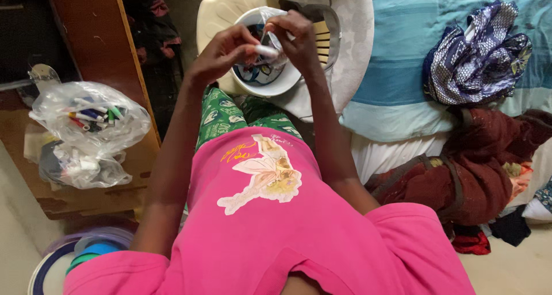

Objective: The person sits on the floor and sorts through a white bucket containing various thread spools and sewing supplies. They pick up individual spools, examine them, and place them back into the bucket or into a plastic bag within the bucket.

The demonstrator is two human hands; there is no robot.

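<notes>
Both hands, left hand (221, 51) and right hand (296, 39), pinch one small white piece (266, 51) above the white bowl (267, 79), where more pieces wait.

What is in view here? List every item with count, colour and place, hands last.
Small white cylindrical piece: one, white, held between both hands over the bowl.
Round white plastic bowl: one, white, on the cream chair, clear plastic liner inside.
Cream plastic chair: one, cream, top centre.
Clear plastic bag of coloured pens: one, transparent, on the brown wooden table at left.
Brown wooden table: one, brown, left.
Blue patterned cloth: one, blue and white, on the striped blue bedsheet.
Striped blue bedsheet: one, blue, right.
Maroon garment: one, dark red, lower right.
Left hand: one, gripping the piece.
Right hand: one, gripping the piece.
</notes>
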